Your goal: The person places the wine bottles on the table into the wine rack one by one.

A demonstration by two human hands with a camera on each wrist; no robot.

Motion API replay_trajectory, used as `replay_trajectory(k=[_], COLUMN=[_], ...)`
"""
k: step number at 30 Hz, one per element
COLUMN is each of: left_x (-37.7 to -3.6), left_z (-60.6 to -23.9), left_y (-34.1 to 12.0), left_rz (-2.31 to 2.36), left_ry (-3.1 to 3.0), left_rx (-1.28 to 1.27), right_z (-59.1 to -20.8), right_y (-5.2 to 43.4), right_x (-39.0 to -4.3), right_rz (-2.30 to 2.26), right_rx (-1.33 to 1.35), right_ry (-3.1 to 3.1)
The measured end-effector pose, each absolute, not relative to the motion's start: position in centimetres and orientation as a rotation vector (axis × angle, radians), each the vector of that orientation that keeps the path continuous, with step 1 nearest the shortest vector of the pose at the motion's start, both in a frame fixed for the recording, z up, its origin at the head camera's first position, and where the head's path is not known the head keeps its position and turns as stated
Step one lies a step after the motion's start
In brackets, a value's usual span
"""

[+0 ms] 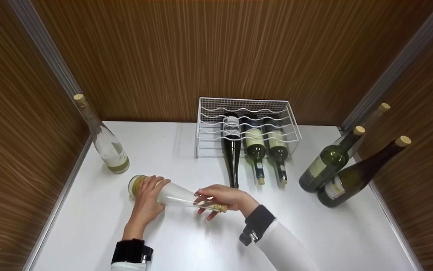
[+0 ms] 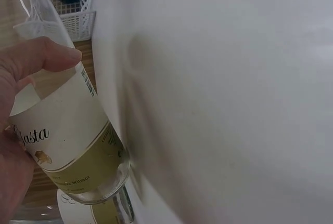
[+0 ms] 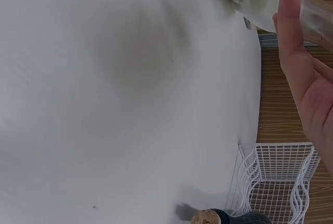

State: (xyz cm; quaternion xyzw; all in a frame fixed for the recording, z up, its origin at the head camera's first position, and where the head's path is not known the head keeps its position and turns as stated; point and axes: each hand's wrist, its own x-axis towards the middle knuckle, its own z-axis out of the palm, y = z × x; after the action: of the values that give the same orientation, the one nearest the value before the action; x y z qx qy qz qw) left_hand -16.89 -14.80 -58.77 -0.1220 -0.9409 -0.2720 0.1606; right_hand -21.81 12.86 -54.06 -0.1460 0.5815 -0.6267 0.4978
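In the head view, a clear glass bottle (image 1: pixel 171 195) is seen lying on its side on the white table (image 1: pixel 314 233), in front of the wire rack (image 1: pixel 246 124) where three dark bottles (image 1: pixel 256 145) are already laid. Its labelled body is gripped by the left hand (image 1: pixel 147 199), fingers curled over the top, while the corked neck is pinched by the right hand (image 1: pixel 222 197). Both forearms are stretched forward, low over the table. Another clear bottle (image 1: pixel 105 141) leans at the left wall, and two green bottles (image 1: pixel 342 169) lean at the right.

In the left wrist view, the label (image 2: pixel 62 130) is pressed by the thumb (image 2: pixel 36 57); the base of the bottle is seen beside the table surface. The glass is judged smooth, rigid and breakable, apparently empty and so fairly light; the paper label is thought to offer the surest purchase, with the neck used for steering.

In the right wrist view, the fingers (image 3: pixel 289 31) are wrapped round the narrow glass, the palm turned toward the camera.
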Motion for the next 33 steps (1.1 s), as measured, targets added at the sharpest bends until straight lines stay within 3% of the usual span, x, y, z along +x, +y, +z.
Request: replay_trajectory(k=[18,24,33], left_x=[-17.2,-17.2,-16.8], left_z=[-59.0,-59.1,-59.1], left_y=[-13.6,-13.3,-13.0], left_rz=[-0.684,-0.731,-0.901], left_ry=[-2.736,-2.716,-2.658], left_rx=[-0.381,-0.333,-0.252], right_z=[-53.4,-54.1,-56.4], right_y=[11.7,11.4,11.0], right_x=[-19.7,-19.1,-17.8], right_rz=[-0.930,-0.926,-1.130], right_rx=[-0.686,-0.769,-0.646], right_ry=[2.285,2.446,2.449])
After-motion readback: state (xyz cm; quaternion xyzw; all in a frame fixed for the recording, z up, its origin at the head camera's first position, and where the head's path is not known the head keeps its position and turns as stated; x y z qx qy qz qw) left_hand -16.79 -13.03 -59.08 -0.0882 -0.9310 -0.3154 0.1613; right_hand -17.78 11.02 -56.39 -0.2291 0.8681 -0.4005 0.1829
